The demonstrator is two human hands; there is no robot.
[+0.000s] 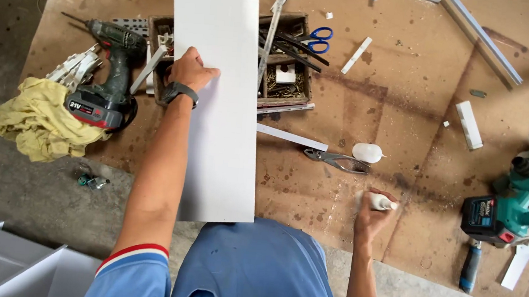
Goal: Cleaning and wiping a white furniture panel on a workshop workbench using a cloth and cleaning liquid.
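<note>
Left hand [190, 70] grips the left long edge of the white board [218, 94], fingers curled over onto its face. Board lies flat, long axis running from the person's lap straight away, far end over the wooden tray [283, 74] of screws. Near end rests at the body.

Right hand [371, 213] clenched around a small white bottle [383, 203], nozzle pointing right, away from the board. It sits low on the brown floor sheet [405, 115], well right of the board's right edge; the board lies to its left. Left hand is the one on the board; right is apart from it.

Between right hand and board: bare sheet. Just beyond the hand: pliers [339, 160] and a white cap-like piece [367, 152]. Further off: scissors [314, 38], green drill [110, 67] on yellow rag [37, 121] to the left, teal power tool [525, 188] at right.
</note>
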